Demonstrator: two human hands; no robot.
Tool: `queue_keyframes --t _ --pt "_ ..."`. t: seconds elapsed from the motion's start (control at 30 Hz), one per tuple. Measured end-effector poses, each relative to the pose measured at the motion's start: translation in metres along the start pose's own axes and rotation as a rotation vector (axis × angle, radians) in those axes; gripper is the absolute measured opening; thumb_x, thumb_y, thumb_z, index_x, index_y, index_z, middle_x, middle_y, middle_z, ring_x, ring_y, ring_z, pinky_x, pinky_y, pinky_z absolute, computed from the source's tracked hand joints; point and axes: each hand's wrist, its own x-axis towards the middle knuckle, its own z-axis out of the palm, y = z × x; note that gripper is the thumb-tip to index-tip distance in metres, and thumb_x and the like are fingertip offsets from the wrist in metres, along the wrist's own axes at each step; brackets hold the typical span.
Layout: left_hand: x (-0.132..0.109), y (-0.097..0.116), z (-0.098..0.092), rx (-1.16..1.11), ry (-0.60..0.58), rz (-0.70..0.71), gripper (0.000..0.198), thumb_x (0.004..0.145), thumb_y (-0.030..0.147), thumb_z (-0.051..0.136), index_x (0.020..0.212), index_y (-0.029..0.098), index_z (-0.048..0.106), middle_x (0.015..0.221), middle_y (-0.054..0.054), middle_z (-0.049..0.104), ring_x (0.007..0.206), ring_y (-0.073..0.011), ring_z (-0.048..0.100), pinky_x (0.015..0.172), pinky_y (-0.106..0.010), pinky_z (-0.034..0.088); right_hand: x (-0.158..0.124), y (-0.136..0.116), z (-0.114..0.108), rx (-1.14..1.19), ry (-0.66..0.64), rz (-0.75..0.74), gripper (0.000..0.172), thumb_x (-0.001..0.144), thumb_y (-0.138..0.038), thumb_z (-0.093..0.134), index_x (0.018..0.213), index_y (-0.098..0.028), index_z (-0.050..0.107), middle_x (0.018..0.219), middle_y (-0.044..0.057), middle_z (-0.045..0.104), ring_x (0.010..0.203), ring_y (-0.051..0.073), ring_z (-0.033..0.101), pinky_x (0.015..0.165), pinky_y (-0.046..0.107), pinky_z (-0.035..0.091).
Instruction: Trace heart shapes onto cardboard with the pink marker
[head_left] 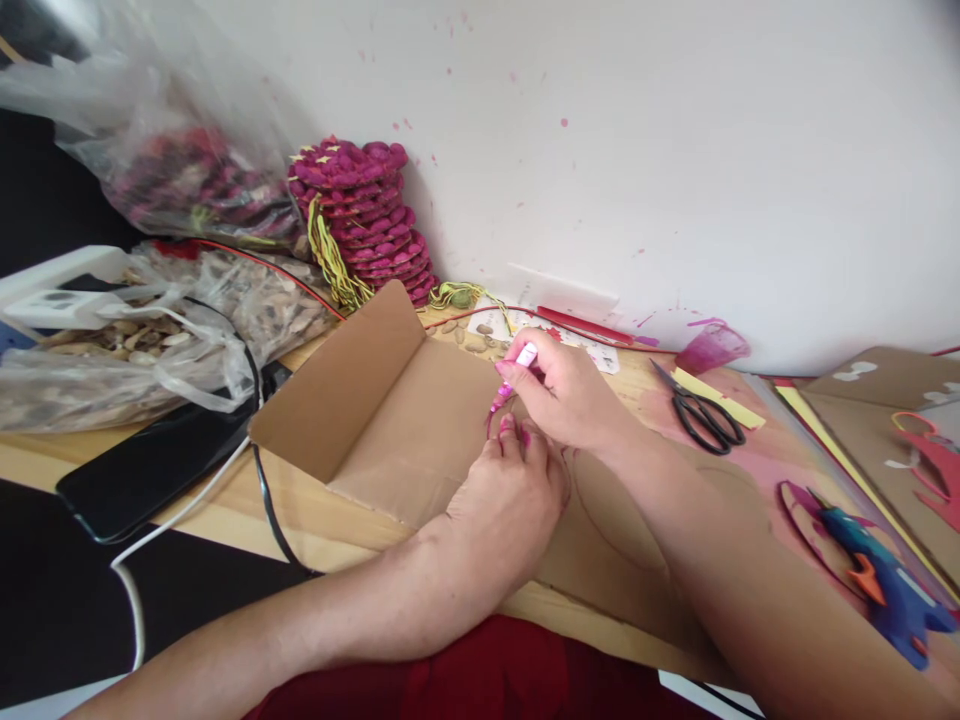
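My right hand (566, 395) is closed around a pink pen (516, 372), its tip down on a flattened brown cardboard sheet (405, 420). My left hand (506, 500) rests on the cardboard just below the pen, fingers curled and pressed down against the sheet near the pen's tip. One cardboard flap stands up at the left. A faint curved line shows on the cardboard near my right wrist.
Black scissors (703, 415) lie right of my hands. Magenta painted shells (364, 215) are stacked by the wall, beside plastic bags (150, 320) of seeds. A black phone (150, 465) and cables lie left. Colourful paper cut-outs (877, 570) sit at right.
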Motion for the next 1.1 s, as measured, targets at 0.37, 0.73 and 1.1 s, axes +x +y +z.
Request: queue_keyframes --t 0.37,0.73,1.1 --pt "-0.002 0.000 0.001 -0.008 -0.001 -0.019 0.048 0.089 0.037 0.063 0.123 0.003 0.064 0.116 -0.027 0.067 0.112 -0.0406 0.064 0.084 -0.046 0.055 0.004 0.008 -0.003 -0.033 0.027 -0.004 0.014 0.096 -0.030 0.055 0.084 -0.023 0.053 0.065 -0.004 0.063 0.054 0.012 0.050 0.059 0.027 0.036" --pt "0.000 0.001 0.000 -0.043 -0.055 -0.025 0.047 0.089 0.035 0.062 0.125 0.005 0.064 0.118 -0.027 0.065 0.110 -0.0391 0.065 0.074 -0.041 0.057 0.007 0.010 -0.007 -0.067 0.028 -0.014 0.016 0.096 -0.031 0.054 0.082 -0.023 0.052 0.066 -0.003 0.065 0.058 0.014 0.053 0.060 0.028 0.036" --pt "0.001 -0.005 -0.005 0.060 -0.041 0.058 0.031 0.086 0.019 0.061 0.114 0.009 0.067 0.106 -0.022 0.068 0.102 -0.0341 0.066 0.076 -0.040 0.056 0.008 0.033 -0.026 -0.090 0.081 0.084 0.016 0.095 -0.033 0.054 0.083 -0.023 0.052 0.068 -0.002 0.064 0.059 0.015 0.052 0.060 0.028 0.035"
